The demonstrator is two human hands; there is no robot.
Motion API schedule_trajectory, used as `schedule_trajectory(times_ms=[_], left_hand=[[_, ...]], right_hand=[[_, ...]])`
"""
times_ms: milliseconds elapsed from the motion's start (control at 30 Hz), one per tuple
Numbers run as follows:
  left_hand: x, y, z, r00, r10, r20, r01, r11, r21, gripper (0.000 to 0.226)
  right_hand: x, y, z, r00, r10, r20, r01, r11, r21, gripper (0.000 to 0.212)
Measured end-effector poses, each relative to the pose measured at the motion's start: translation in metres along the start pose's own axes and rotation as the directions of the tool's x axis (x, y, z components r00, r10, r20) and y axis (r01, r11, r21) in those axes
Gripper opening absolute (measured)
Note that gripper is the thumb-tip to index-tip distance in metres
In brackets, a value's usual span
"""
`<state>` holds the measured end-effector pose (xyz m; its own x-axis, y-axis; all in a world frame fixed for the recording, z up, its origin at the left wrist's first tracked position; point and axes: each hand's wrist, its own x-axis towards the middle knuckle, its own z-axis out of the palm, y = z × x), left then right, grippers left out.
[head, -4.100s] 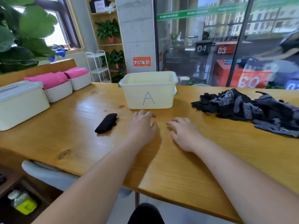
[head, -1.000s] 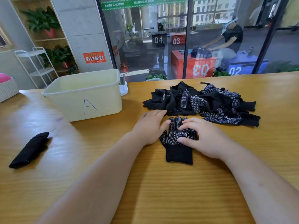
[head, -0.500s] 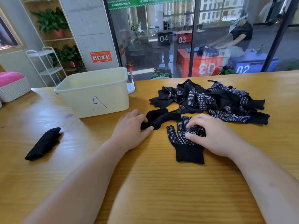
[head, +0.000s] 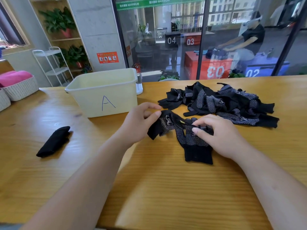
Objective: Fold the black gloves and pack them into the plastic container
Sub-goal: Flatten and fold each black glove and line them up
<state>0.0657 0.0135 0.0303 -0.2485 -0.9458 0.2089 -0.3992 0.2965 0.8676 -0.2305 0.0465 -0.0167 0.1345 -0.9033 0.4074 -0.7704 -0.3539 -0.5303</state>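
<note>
A folded black glove bundle (head: pixel 54 141) lies at the left of the wooden table (head: pixel 166 188), with the pale yellow plastic container marked A (head: pixel 103 95) behind it to the right. The left hand (head: pixel 141 123) pinches one end of a black dotted glove (head: pixel 163 126) lifted off the wood. The right hand (head: pixel 221 135) pinches its other end while resting on a second, flat dotted glove (head: pixel 192 145), in front of the loose pile of black gloves (head: pixel 224 103).

Plastic container (head: pixel 103 95), marked "A": upright, open-topped. Flat glove (head: pixel 194 145): dotted side up. Second glove (head: pixel 163 126): partly lifted, overlapping it. Glove pile (head: pixel 221 103) behind; folded glove (head: pixel 54 141) leftward.
</note>
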Motion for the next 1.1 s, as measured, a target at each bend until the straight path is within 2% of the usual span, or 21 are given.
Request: schedule_trajectory(times_ms=[67, 200, 267, 333, 400, 467, 533, 600, 667, 767, 833, 933, 1000, 1100], left_hand=[[0.006, 0.016, -0.001, 0.999, -0.033, 0.037, 0.036, 0.996, -0.077, 0.018], [0.029, 0.038, 0.004, 0.996, -0.091, -0.003, 0.09, 0.988, -0.125, 0.021], [0.039, 0.048, 0.007, 0.987, -0.135, -0.091, 0.109, 0.963, -0.246, 0.023], [0.043, 0.054, 0.009, 0.968, -0.183, -0.171, 0.092, 0.895, -0.436, 0.024], [0.038, 0.049, 0.012, 0.955, -0.234, -0.185, 0.111, 0.856, -0.505, 0.026], [0.027, 0.029, 0.016, 0.95, -0.264, -0.168, 0.197, 0.922, -0.333, 0.03], [0.013, 0.005, 0.017, 0.952, -0.273, -0.141, 0.274, 0.962, -0.01, 0.032], [0.002, -0.014, 0.013, 0.98, -0.169, -0.11, 0.198, 0.911, 0.362, 0.04], [-0.005, -0.026, 0.011, 0.994, -0.067, -0.088, 0.105, 0.828, 0.551, 0.052], [-0.009, -0.033, 0.012, 0.997, -0.02, -0.08, 0.067, 0.772, 0.632, 0.068], [-0.012, -0.036, 0.013, 0.996, 0.067, -0.057, -0.007, 0.71, 0.705, 0.071], [-0.015, -0.034, 0.012, 0.976, 0.185, 0.119, -0.215, 0.689, 0.692, 0.062], [-0.018, -0.033, 0.011, 0.965, 0.121, 0.232, -0.247, 0.711, 0.659, 0.055], [-0.026, -0.037, 0.009, 0.957, 0.069, 0.283, -0.25, 0.693, 0.676, 0.049]], right_hand=[[0.0, -0.001, 0.001, 1.0, 0.015, 0.014, -0.015, 0.999, 0.03, 0.012], [0.0, -0.006, 0.003, 0.999, 0.029, 0.026, -0.03, 0.998, 0.059, 0.009], [-0.001, -0.007, 0.002, 0.999, 0.036, 0.025, -0.038, 0.998, 0.056, 0.011], [-0.001, -0.005, 0.002, 0.999, 0.038, 0.014, -0.038, 0.998, 0.049, 0.014], [-0.001, -0.004, 0.001, 0.999, 0.05, 0.0, -0.05, 0.998, 0.05, 0.016], [-0.001, -0.003, 0.0, 0.998, 0.061, -0.003, -0.061, 0.997, 0.044, 0.016], [0.0, -0.001, 0.001, 0.998, 0.067, 0.003, -0.067, 0.997, 0.03, 0.015], [0.0, -0.001, 0.002, 0.997, 0.07, 0.03, -0.071, 0.997, 0.016, 0.017], [0.001, -0.001, 0.004, 0.996, 0.059, 0.065, -0.058, 0.998, -0.029, 0.023], [-0.001, -0.004, 0.002, 0.993, 0.046, 0.11, -0.034, 0.994, -0.107, 0.032], [-0.004, -0.007, 0.0, 0.987, 0.055, 0.15, -0.036, 0.991, -0.127, 0.037], [-0.008, -0.012, -0.001, 0.975, 0.077, 0.209, -0.038, 0.983, -0.181, 0.043], [-0.012, -0.016, 0.0, 0.97, 0.103, 0.219, -0.049, 0.97, -0.239, 0.045], [-0.017, -0.023, 0.005, 0.958, 0.135, 0.253, -0.034, 0.929, -0.369, 0.056]])
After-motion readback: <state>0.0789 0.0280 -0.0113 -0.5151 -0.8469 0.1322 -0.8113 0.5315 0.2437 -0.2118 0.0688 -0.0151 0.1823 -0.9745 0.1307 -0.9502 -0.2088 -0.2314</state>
